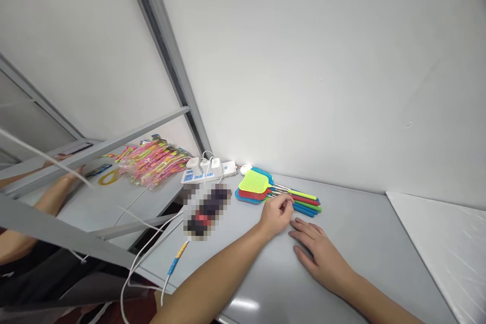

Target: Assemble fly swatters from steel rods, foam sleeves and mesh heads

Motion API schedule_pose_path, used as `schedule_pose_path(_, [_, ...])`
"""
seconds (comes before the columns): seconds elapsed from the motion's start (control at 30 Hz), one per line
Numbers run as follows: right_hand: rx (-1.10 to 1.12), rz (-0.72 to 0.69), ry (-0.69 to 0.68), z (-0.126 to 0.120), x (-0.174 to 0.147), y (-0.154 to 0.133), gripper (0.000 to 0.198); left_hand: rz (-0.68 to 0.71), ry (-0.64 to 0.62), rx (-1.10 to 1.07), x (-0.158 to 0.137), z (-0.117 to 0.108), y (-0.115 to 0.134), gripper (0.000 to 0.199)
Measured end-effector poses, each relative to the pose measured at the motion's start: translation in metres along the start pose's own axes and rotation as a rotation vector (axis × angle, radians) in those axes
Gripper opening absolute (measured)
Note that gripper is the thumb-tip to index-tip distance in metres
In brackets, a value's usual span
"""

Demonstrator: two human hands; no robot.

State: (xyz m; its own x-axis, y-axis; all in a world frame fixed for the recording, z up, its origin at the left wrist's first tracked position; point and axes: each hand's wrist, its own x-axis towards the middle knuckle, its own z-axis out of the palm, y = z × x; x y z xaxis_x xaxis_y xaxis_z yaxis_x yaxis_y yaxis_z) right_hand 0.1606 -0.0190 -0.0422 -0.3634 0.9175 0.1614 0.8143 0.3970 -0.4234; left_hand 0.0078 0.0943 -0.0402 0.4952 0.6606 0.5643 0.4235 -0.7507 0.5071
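Observation:
A pile of fly swatters [255,182] lies on the grey table beside the wall, with yellow, red and blue mesh heads to the left and coloured handles to the right. Some shafts between are metal. My left hand [278,212] is closed, its fingers curled at the near side of the shafts and handles. Whether anything sits inside those fingers is hidden. Just to the right and nearer me, my right hand [317,250] rests palm down on the table with fingers stretched out, holding nothing.
A power strip [208,172] with white chargers stands by the wall. A pixelated object [207,212] joins a white cable. Left, past a metal frame bar [114,149], another person's arm [56,195] reaches near bagged colourful items [154,162]. A white sheet [444,243] lies right.

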Motion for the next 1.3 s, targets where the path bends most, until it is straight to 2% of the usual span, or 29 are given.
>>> schedule_pose_path(0.2, [0.026, -0.006, 0.002, 0.001, 0.001, 0.003, 0.036, -0.027, 0.064, 0.113, 0.011, -0.011, 0.000, 0.017])
schedule_pose_path(0.37, [0.037, -0.016, -0.003, -0.002, 0.000, 0.001, 0.036, -0.097, 0.066, 0.314, 0.026, -0.031, -0.012, 0.040])
schedule_pose_path(0.57, [0.054, -0.011, 0.007, -0.003, 0.003, 0.001, 0.042, -0.015, -0.098, 0.463, 0.045, -0.046, -0.037, 0.014])
schedule_pose_path(0.73, [0.059, -0.022, 0.000, -0.004, 0.001, 0.002, 0.044, 0.135, -0.252, 0.528, 0.064, -0.052, -0.046, 0.012])
schedule_pose_path(0.9, [0.079, -0.022, -0.007, -0.002, 0.001, 0.003, 0.043, 0.200, -0.289, 0.583, 0.076, -0.058, -0.035, 0.013])
schedule_pose_path(1.07, [0.189, -0.017, 0.032, 0.001, -0.003, 0.005, 0.036, 0.217, -0.246, 0.609, 0.078, -0.074, 0.007, 0.017])
schedule_pose_path(1.13, [0.311, 0.027, 0.124, 0.003, -0.006, 0.007, 0.038, 0.233, -0.220, 0.586, 0.067, -0.075, 0.028, 0.017])
schedule_pose_path(1.23, [0.590, 0.083, 0.449, 0.008, -0.009, 0.012, 0.048, 0.234, -0.176, 0.553, 0.036, -0.064, 0.051, 0.014])
schedule_pose_path(1.3, [0.792, 0.134, 0.658, 0.011, -0.011, 0.014, 0.044, 0.233, -0.131, 0.512, 0.013, -0.052, 0.058, 0.014])
